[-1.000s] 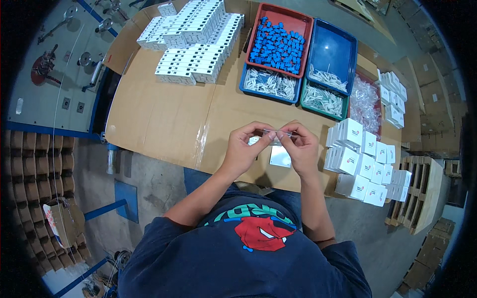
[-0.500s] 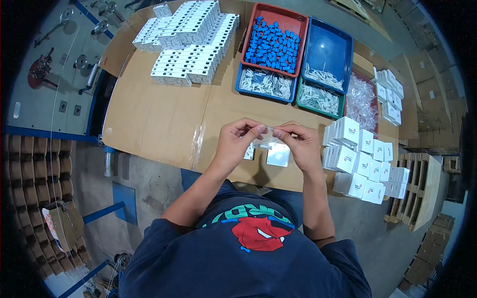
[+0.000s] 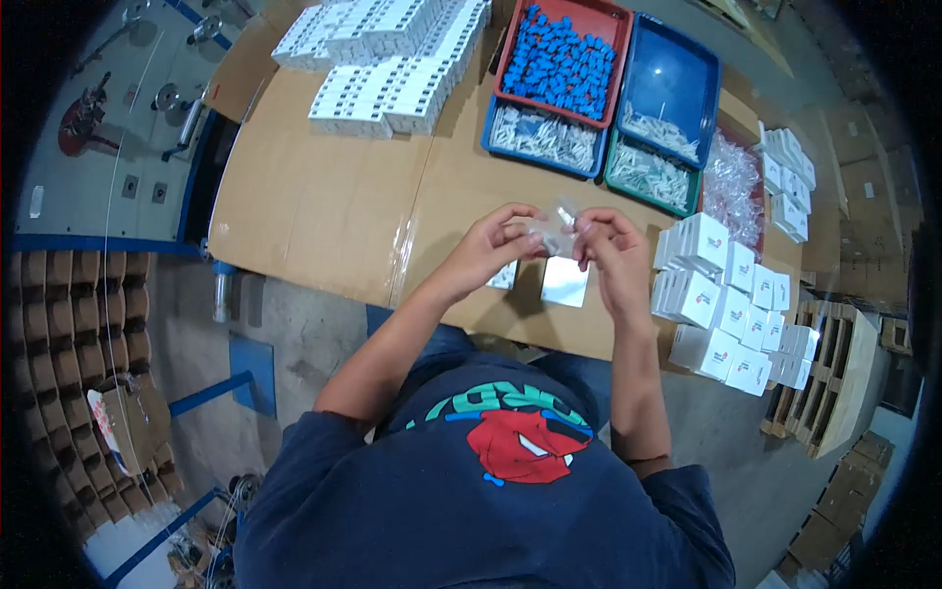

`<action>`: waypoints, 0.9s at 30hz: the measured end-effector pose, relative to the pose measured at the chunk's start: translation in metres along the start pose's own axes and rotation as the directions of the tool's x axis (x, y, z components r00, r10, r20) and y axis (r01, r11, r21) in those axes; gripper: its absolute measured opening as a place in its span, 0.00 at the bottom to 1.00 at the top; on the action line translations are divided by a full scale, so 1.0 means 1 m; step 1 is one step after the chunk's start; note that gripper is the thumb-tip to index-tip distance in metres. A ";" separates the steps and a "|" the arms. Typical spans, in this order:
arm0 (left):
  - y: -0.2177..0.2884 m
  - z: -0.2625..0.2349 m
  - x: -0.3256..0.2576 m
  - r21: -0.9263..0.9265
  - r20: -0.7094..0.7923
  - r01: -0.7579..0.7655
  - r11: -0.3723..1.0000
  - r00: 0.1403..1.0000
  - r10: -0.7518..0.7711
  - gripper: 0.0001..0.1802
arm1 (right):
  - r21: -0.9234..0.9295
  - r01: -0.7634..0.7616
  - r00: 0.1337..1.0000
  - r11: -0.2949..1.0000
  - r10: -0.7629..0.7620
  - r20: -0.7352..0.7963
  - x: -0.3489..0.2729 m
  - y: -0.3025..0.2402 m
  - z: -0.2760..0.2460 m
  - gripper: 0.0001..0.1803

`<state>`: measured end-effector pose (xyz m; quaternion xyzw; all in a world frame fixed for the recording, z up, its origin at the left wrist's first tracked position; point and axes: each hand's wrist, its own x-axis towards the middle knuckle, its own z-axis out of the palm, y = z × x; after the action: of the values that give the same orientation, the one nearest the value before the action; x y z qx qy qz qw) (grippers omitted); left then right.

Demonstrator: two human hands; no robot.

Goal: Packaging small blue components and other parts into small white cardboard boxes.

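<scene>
A small clear plastic bag is stretched between my two hands above the cardboard-covered table. My left hand pinches one side of it; some small pale pieces seem to show through the film, too blurred to name. On the other side, the fingers of my right hand are closed on the bag. Below them on the cardboard lies a flat white square plate. Another white piece with dark marks lies left of it, partly covered by my left hand.
Ahead stand a red tray of blue parts, a blue tray and a green tray of small white pieces, and a mostly bare blue tray. White boxes are stacked at right, white switch-like units at far left.
The bag has turned and crumpled between my fingers, one end now sticking up. My hands have shifted slightly right and away. The whole view has shifted a little.
</scene>
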<state>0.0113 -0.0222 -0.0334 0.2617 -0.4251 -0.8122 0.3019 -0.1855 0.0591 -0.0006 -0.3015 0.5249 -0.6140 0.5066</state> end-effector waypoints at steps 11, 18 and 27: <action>-0.049 -0.061 -0.005 0.190 -0.091 0.151 0.970 0.987 -0.136 0.14 | -0.156 -0.179 0.978 0.971 0.193 0.079 0.006 0.087 -0.013 0.16; -0.064 -0.080 -0.022 0.308 -0.123 0.177 0.935 0.982 -0.146 0.17 | -0.284 -0.316 0.912 0.905 0.372 0.171 0.006 0.123 -0.011 0.18; -0.070 -0.084 -0.023 0.436 -0.114 0.133 0.890 0.989 -0.092 0.21 | -0.294 -0.326 0.912 0.898 0.381 0.153 0.012 0.121 -0.008 0.14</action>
<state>0.0657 -0.0189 -0.1311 0.3841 -0.5686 -0.6977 0.2059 -0.1594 0.0582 -0.1194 -0.3270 0.5919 -0.4015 0.6177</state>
